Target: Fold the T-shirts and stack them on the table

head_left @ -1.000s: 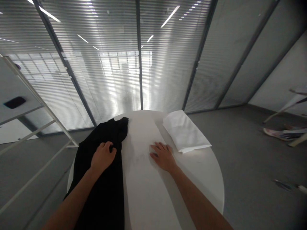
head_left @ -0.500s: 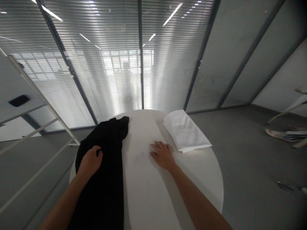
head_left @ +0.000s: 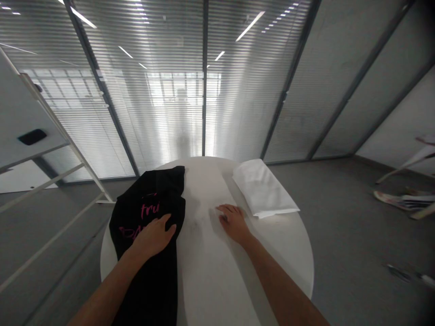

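So the left hand (head_left: 153, 236) lies open on the black T-shirt (head_left: 151, 294), fingers spread, while the right hand (head_left: 233, 222) rests empty, fingers loosely together, on the round white table (head_left: 210, 276).

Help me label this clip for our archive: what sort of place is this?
Probably a modern office or meeting room, though I can't be sure. Glass partitions with built-in slatted blinds run along the room, grey carpet covers the floor, and a round white table stands in the middle.

bright glare through window blinds (head_left: 180, 113), dim corners, edges bowed
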Tool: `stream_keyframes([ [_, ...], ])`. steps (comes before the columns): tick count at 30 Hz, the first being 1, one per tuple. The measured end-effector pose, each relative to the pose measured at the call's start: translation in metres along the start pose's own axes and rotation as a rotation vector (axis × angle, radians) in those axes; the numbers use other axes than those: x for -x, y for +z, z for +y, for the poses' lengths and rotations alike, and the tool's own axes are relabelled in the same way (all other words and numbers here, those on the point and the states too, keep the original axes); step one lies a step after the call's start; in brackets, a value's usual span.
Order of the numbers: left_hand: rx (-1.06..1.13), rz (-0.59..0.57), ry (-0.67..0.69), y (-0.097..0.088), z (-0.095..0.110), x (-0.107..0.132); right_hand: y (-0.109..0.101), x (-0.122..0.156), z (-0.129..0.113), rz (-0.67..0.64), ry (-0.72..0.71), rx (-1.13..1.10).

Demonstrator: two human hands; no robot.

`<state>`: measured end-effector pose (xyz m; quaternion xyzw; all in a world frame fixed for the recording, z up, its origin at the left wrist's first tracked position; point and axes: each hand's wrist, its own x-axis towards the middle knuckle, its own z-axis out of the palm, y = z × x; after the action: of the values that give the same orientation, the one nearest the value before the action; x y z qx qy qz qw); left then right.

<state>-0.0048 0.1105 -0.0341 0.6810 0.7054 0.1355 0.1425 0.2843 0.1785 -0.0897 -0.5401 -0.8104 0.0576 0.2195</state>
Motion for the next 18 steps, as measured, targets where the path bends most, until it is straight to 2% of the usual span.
stream_keyframes([
  [4, -0.110, -0.078, -0.173, 0.001, -0.045, 0.039, -0.007, 0.006, -0.021, -0.022, -0.050, -0.108],
  [6, -0.065, -0.101, -0.160, -0.008, -0.054, 0.047, -0.006, 0.007, -0.039, -0.058, -0.046, -0.269],
  [8, 0.042, -0.080, -0.087, -0.023, -0.050, 0.044, -0.004, 0.006, -0.059, -0.139, -0.028, -0.491],
  [10, 0.174, -0.047, 0.000, -0.039, -0.032, 0.032, -0.005, 0.003, -0.079, -0.254, 0.035, -0.749],
  [13, 0.385, -0.038, 0.091, -0.059, 0.010, 0.005, -0.016, -0.006, -0.102, -0.435, 0.226, -1.135],
  [16, 0.726, -0.134, 0.161, -0.066, 0.052, -0.018, -0.034, -0.012, -0.113, -0.583, 0.365, -1.403],
  [18, 0.984, -0.231, 0.168, -0.065, 0.071, -0.027, -0.044, -0.013, -0.113, -0.580, 0.403, -1.504],
])
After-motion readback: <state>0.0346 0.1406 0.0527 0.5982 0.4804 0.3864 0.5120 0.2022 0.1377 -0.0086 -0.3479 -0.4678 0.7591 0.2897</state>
